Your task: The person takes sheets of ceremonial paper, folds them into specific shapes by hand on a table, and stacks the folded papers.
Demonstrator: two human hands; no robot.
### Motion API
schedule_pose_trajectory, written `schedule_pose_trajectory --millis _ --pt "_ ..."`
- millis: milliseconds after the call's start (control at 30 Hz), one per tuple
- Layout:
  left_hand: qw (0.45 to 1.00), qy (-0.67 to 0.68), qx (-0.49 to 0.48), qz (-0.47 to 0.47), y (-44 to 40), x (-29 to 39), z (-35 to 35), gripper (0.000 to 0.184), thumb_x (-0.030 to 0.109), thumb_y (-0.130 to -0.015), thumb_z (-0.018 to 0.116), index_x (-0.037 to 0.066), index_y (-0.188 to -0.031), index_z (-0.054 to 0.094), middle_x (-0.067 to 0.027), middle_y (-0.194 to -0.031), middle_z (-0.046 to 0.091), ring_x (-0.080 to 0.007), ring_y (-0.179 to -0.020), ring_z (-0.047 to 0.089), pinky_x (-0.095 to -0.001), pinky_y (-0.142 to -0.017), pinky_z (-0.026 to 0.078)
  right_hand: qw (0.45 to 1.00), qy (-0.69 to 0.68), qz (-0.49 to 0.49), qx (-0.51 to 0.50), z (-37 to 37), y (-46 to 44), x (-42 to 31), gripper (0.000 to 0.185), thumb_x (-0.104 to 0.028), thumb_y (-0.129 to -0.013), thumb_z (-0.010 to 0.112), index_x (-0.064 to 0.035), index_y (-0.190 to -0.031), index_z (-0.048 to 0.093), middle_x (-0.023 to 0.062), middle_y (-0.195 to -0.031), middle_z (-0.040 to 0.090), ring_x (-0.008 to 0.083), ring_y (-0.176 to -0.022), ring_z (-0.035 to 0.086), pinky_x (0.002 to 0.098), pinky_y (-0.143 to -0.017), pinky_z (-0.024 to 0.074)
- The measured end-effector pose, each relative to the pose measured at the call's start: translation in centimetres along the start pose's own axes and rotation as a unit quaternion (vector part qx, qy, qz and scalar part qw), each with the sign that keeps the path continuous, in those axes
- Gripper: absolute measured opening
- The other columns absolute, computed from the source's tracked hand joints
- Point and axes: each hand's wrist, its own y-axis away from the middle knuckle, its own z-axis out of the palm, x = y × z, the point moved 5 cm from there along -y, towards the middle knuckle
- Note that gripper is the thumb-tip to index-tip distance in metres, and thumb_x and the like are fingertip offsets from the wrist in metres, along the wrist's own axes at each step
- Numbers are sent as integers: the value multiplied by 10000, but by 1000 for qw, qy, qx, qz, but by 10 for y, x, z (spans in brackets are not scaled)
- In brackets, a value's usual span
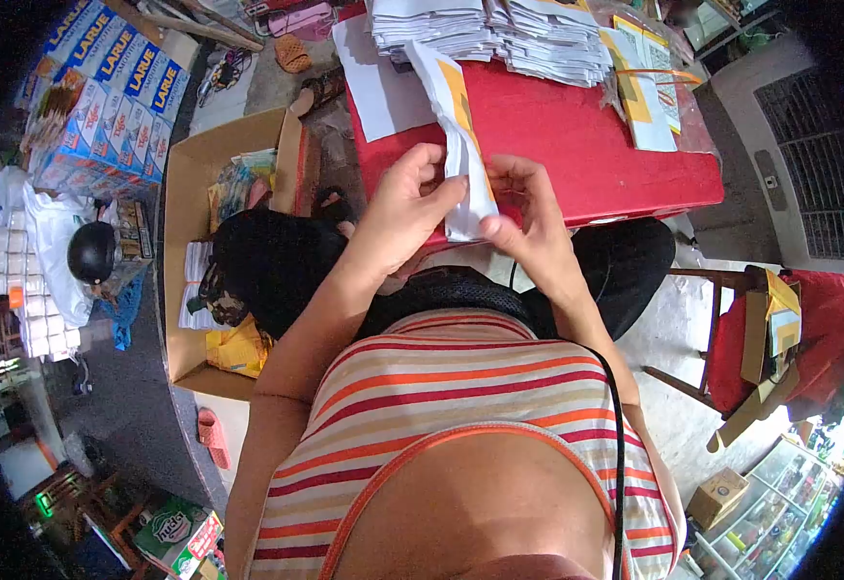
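A long folded white paper sheet (462,155) with a yellow-orange strip stands tilted over the near edge of a red table (576,155). My left hand (404,208) is closed on its left side, the thumb pressed flat against the paper. At the sheet's right edge, my right hand (536,222) has its fingers curved and apart from the thumb. The thumb tip is by the paper's lower end; whether it touches is hard to tell. Beyond the hands lie stacks of folded white papers (431,34) and a flat white sheet (383,97).
Yellow-and-white printed packets (646,121) lie at the table's right. An open cardboard box (185,184) with papers and yellow packets stands at my left. Stacked beer cartons (113,116) are farther left. A wooden chair (697,387) with a red cloth is at the right.
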Motion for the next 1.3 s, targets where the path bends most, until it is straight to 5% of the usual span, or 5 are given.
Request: schedule_pose_trajectory --millis 100,800,1000,1167,1300 --pt "1000 -21 -2 8 -2 3 4 271 38 -948 634 -54 -1188 548 -118 -1074 683 -140 -954 660 -283 -822 537 990 138 -13 5 3 0 -13 767 -309 -793 854 31 -1337 434 175 -1269 575 257 -1198 563 390 -1032 457" --pt "1000 1 -29 -9 -7 0 7 243 63 -983 623 -63 -1187 581 -119 -1071 697 -126 -989 654 -257 -858 531 989 -18 124 73 -19 -2 24 221 -117 -964 675 5 -1132 598 24 -1004 648 90 -949 589 247 -847 482" --pt "999 -39 -10 12 -9 -9 9 253 47 -970 626 -42 -1198 561 -101 -1097 687 -120 -996 651 -280 -879 523 975 -147 144 88 -17 4 27 453 -216 -911 756 17 -1235 542 70 -1130 624 128 -1051 579 282 -929 476" --pt "988 -151 21 35 -8 -1 15 357 -14 -906 691 -43 -1217 518 -106 -1099 679 -134 -987 657 -299 -863 544 995 95 -30 -11 -8 7 -12 939 -322 -680 927 26 -1380 407 170 -1276 568 272 -1224 549 406 -1061 442" --pt "988 -147 17 38 -10 -1 15 365 -31 -891 701 -50 -1206 517 -118 -1090 679 -145 -992 661 -297 -852 552 996 91 -15 17 -11 5 6 792 -256 -766 875 -1 -1367 427 160 -1264 574 260 -1207 563 390 -1034 475"
